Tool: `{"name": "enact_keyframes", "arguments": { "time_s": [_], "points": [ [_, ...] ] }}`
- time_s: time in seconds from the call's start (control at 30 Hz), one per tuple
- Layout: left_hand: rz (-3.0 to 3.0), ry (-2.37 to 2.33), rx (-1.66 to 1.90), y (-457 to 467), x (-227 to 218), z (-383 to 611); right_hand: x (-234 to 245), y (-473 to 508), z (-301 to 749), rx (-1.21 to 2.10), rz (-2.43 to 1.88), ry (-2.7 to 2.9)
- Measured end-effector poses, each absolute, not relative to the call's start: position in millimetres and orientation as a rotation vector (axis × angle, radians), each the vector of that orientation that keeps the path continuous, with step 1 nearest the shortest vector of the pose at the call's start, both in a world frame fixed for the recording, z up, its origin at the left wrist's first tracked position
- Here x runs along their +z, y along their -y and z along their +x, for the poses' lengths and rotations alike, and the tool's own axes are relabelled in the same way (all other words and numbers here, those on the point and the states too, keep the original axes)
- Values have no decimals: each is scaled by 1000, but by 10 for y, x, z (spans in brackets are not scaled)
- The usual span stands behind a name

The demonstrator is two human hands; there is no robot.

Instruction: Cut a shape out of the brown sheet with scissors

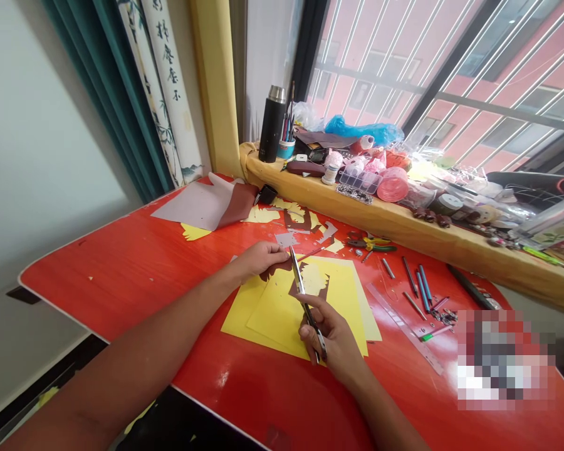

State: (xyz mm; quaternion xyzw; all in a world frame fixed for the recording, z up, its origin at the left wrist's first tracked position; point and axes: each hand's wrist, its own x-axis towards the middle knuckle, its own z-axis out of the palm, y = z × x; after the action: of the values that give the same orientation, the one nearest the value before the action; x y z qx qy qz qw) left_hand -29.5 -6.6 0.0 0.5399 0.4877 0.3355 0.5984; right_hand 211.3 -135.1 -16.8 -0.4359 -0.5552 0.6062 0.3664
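My right hand is closed round the handles of slim metal scissors, whose blades point away from me. My left hand pinches a dark brown paper cut-out that the blades meet. Both hands work over yellow paper sheets lying on the red table.
Grey and brown sheets and paper scraps lie at the back of the table. Pens, small tools and a clear ruler sit to the right. The yellow windowsill holds a black flask, a brush cup, storage boxes and tape rolls.
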Motion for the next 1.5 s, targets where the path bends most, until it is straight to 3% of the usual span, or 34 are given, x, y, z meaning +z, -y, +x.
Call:
{"name": "enact_keyframes", "arguments": {
  "time_s": [1.5],
  "points": [
    [1234, -1146, 774, 93, 30, -273, -122, 1363, 2095, 1579, -1168, 1467]
  ]
}}
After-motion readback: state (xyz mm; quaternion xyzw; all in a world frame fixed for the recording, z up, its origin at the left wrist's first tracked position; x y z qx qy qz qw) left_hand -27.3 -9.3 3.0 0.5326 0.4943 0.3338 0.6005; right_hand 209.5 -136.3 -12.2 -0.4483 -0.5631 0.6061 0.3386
